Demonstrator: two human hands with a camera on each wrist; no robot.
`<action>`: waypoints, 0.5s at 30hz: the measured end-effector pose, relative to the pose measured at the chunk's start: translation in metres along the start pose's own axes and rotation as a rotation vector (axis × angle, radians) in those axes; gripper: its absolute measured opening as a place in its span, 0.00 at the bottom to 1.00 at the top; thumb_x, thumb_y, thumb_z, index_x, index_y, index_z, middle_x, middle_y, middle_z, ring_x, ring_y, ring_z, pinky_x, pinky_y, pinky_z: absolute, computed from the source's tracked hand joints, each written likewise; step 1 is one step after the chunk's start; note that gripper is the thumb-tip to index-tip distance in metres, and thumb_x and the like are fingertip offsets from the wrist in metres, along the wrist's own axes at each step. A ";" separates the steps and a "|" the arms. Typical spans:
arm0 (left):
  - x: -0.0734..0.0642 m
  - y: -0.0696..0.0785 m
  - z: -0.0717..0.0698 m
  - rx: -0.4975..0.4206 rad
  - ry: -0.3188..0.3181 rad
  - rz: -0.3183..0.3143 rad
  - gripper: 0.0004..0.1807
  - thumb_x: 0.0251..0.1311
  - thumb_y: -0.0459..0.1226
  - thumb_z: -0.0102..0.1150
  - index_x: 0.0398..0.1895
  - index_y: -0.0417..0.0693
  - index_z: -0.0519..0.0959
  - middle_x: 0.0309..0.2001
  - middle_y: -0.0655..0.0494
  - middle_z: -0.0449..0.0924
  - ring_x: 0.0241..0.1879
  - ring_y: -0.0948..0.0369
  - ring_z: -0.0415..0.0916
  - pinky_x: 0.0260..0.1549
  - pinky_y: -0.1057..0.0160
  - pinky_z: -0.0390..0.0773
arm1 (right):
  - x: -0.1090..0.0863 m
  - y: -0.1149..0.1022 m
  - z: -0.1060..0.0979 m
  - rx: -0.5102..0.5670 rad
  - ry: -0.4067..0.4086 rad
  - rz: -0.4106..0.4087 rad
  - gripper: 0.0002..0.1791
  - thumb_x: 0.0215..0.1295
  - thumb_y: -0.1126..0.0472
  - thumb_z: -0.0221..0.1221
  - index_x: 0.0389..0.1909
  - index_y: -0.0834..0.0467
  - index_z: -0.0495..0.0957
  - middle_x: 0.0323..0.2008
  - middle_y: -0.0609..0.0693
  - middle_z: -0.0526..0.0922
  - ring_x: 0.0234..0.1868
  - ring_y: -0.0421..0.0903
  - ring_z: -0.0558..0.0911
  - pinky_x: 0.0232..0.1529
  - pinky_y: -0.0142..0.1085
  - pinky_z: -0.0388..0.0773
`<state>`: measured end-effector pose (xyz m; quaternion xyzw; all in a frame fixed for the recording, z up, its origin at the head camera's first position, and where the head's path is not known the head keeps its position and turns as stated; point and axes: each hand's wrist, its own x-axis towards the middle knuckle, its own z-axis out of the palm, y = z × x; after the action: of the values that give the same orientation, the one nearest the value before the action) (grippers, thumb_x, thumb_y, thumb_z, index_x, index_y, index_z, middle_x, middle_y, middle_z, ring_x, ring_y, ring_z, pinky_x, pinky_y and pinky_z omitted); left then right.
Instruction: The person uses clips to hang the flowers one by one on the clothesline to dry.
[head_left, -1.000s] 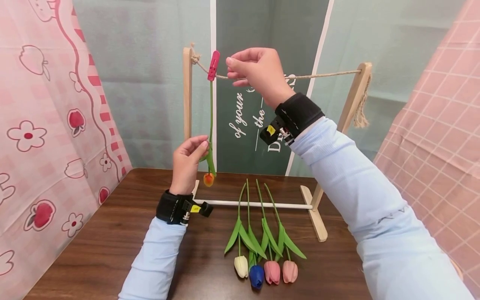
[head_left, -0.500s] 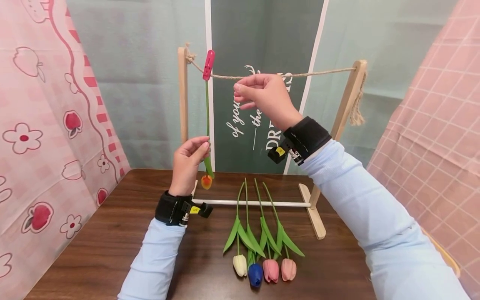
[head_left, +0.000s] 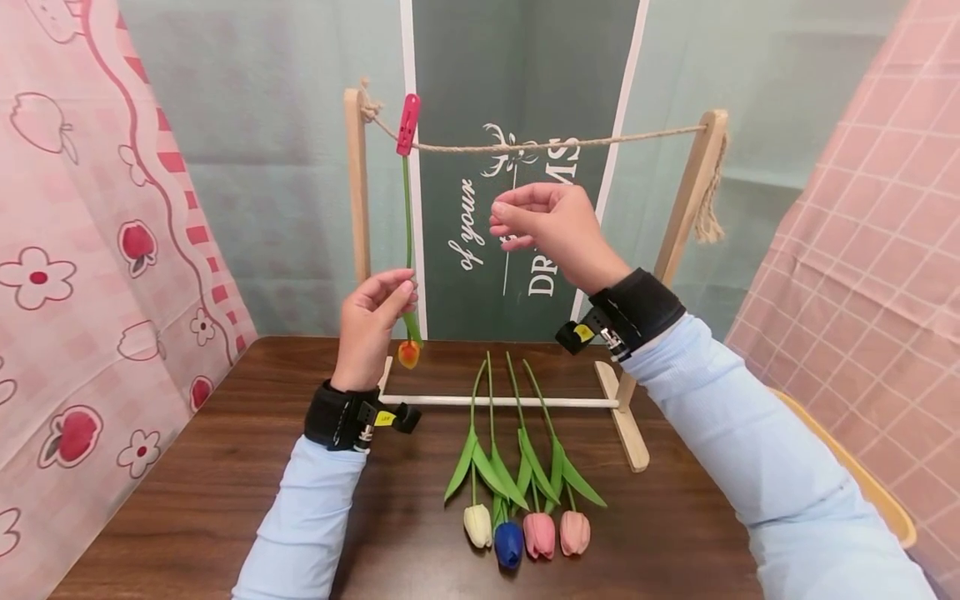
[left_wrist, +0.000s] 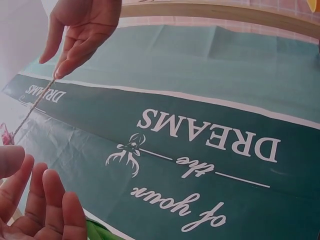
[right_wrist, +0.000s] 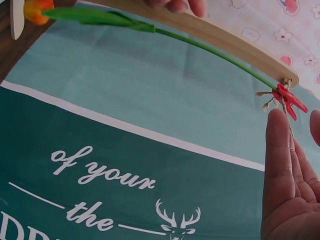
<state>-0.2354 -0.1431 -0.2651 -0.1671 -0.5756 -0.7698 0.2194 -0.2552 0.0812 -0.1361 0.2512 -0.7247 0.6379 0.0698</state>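
An orange tulip hangs bloom down, its stem end clipped by a red clothespin to the rope near the left post. My left hand is beside the tulip's leaves with its fingers relaxed; in the right wrist view its fingertips show apart from the stem. Nothing is in my right hand, which is below the middle of the rope with loosely bent fingers. On the table lie a white tulip, a blue tulip and two pink tulips, stems pointing away.
The rope runs between two wooden posts, joined low down by a white bar. Under everything is a dark wooden table. A green printed curtain stands behind, with pink cloths on both sides.
My right hand has moved away from the clothespin, down and to the right. My left hand has stayed beside the hanging tulip, which remains clipped to the rope. The view has shifted slightly.
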 end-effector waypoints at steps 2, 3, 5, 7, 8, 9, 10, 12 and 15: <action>0.000 0.000 0.001 0.002 -0.008 0.004 0.10 0.65 0.33 0.60 0.46 0.35 0.81 0.37 0.53 0.82 0.37 0.56 0.77 0.42 0.62 0.79 | -0.005 0.002 -0.003 0.010 0.002 -0.003 0.15 0.61 0.65 0.66 0.44 0.71 0.79 0.36 0.62 0.84 0.37 0.51 0.85 0.38 0.39 0.83; 0.000 0.000 0.001 0.004 -0.012 0.005 0.10 0.65 0.33 0.60 0.46 0.37 0.81 0.37 0.53 0.82 0.37 0.56 0.77 0.42 0.61 0.79 | -0.008 0.004 -0.005 0.008 0.003 -0.003 0.15 0.62 0.64 0.66 0.44 0.71 0.79 0.36 0.61 0.85 0.37 0.50 0.85 0.38 0.39 0.83; -0.001 0.001 0.002 0.008 -0.019 0.003 0.09 0.65 0.33 0.60 0.46 0.38 0.81 0.37 0.53 0.82 0.37 0.56 0.77 0.42 0.61 0.79 | -0.014 0.007 -0.009 -0.003 0.003 -0.002 0.15 0.62 0.64 0.66 0.44 0.70 0.79 0.37 0.61 0.85 0.37 0.50 0.86 0.38 0.39 0.83; -0.002 0.001 0.002 0.016 -0.028 0.000 0.12 0.65 0.33 0.60 0.47 0.34 0.80 0.37 0.54 0.82 0.37 0.57 0.77 0.43 0.61 0.79 | -0.020 0.011 -0.013 -0.015 0.000 -0.002 0.15 0.62 0.64 0.65 0.45 0.70 0.79 0.37 0.60 0.85 0.37 0.49 0.86 0.38 0.39 0.83; -0.002 0.001 0.003 0.021 -0.032 -0.001 0.13 0.65 0.33 0.60 0.48 0.33 0.79 0.37 0.54 0.82 0.37 0.55 0.77 0.43 0.61 0.79 | -0.023 0.013 -0.015 -0.019 -0.001 -0.001 0.15 0.62 0.63 0.65 0.45 0.70 0.79 0.37 0.60 0.85 0.37 0.49 0.86 0.38 0.39 0.83; -0.002 0.002 0.003 0.024 -0.037 -0.003 0.14 0.65 0.33 0.60 0.49 0.31 0.79 0.37 0.54 0.82 0.38 0.55 0.77 0.42 0.62 0.79 | -0.026 0.015 -0.017 -0.024 -0.003 0.000 0.15 0.63 0.63 0.65 0.45 0.70 0.79 0.37 0.59 0.85 0.37 0.49 0.86 0.38 0.40 0.83; -0.003 0.003 0.003 0.028 -0.041 -0.005 0.15 0.65 0.33 0.60 0.50 0.30 0.78 0.37 0.54 0.82 0.38 0.55 0.77 0.42 0.62 0.79 | -0.029 0.017 -0.018 -0.026 -0.006 0.001 0.15 0.63 0.63 0.65 0.45 0.70 0.79 0.37 0.59 0.85 0.38 0.50 0.86 0.39 0.40 0.83; -0.004 0.004 0.004 0.035 -0.050 -0.006 0.17 0.65 0.33 0.59 0.52 0.28 0.76 0.37 0.53 0.82 0.38 0.53 0.77 0.42 0.63 0.79 | -0.035 0.021 -0.021 -0.034 -0.008 0.004 0.16 0.63 0.63 0.65 0.46 0.70 0.79 0.37 0.58 0.85 0.38 0.51 0.86 0.39 0.40 0.83; -0.005 0.006 0.004 0.041 -0.061 -0.005 0.16 0.65 0.33 0.59 0.52 0.29 0.77 0.37 0.52 0.81 0.39 0.52 0.76 0.42 0.63 0.79 | -0.045 0.027 -0.026 -0.046 -0.008 0.013 0.16 0.63 0.62 0.65 0.47 0.70 0.79 0.38 0.58 0.85 0.39 0.50 0.86 0.39 0.40 0.83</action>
<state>-0.2278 -0.1394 -0.2620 -0.1845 -0.5980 -0.7530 0.2033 -0.2337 0.1201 -0.1746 0.2472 -0.7411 0.6204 0.0686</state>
